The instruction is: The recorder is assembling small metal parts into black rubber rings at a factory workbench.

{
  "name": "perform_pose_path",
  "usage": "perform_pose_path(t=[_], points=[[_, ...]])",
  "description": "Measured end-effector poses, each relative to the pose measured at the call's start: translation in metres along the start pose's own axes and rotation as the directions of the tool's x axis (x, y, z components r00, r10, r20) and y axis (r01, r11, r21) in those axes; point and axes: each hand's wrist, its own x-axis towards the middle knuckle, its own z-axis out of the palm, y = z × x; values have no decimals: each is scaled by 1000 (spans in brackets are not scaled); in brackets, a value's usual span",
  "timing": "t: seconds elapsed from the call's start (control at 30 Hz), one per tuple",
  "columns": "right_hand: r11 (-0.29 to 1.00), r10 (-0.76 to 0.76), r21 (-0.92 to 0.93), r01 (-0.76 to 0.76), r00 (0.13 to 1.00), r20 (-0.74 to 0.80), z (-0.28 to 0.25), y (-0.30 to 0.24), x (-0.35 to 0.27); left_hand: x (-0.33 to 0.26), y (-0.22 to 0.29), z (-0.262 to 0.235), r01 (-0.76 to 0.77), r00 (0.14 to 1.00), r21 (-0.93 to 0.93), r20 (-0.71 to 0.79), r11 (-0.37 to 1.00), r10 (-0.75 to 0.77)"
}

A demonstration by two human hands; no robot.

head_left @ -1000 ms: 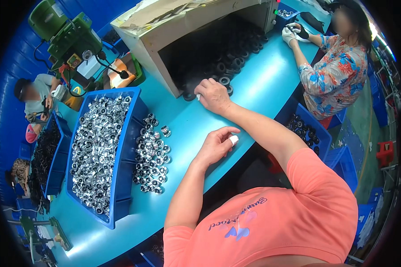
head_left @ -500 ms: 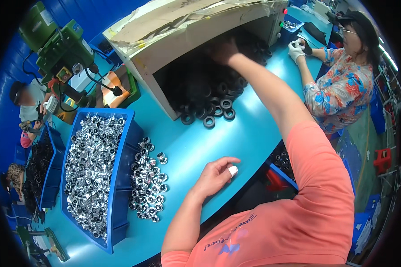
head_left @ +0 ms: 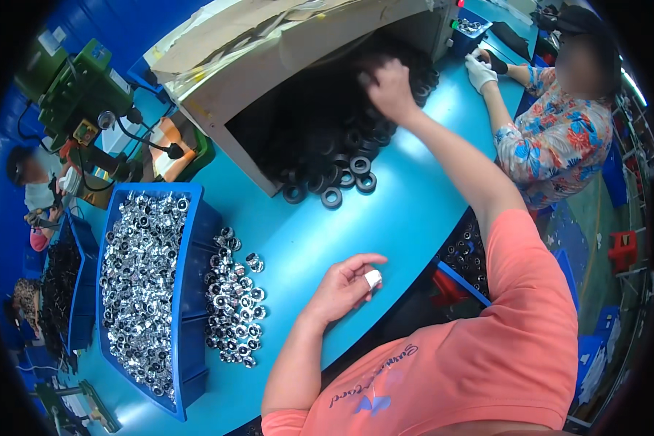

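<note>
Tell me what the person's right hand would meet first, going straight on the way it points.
Most likely the black rings heaped in the open-fronted box, though shadow leaves the depth unclear.

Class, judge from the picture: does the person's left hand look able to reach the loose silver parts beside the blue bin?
Probably yes: only bare tabletop shows between the left hand and the silver parts, so nothing seems to block it.

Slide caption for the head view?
Right hand over black rings at an open pale box; left hand near the edge of a blue table.
</note>
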Motion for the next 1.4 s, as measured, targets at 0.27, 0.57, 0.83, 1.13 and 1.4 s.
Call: perform_pose_path(t=[0.27, 0.57, 0.83, 1.13, 1.4], points=[[778, -447, 572, 259, 869, 214, -107, -178, -90, -9, -3, 4, -123, 992, 163, 29, 979, 120], [643, -455, 765, -20, 794, 404, -83, -280, -103, -20, -14, 10, -280, 952, 280, 208, 918, 227], [735, -379, 678, -7, 825, 419, -25, -315, -120, -37, -3, 9, -267, 937, 313, 305, 911, 170], [808, -260, 586, -62, 855, 449, -31, -281, -114, -51, 15, -43, -554, 727, 252, -317, 793, 609], [979, -172, 153, 134, 949, 264, -50, -232, -110, -35, 9, -45, -453, 675, 369, -453, 812, 583]])
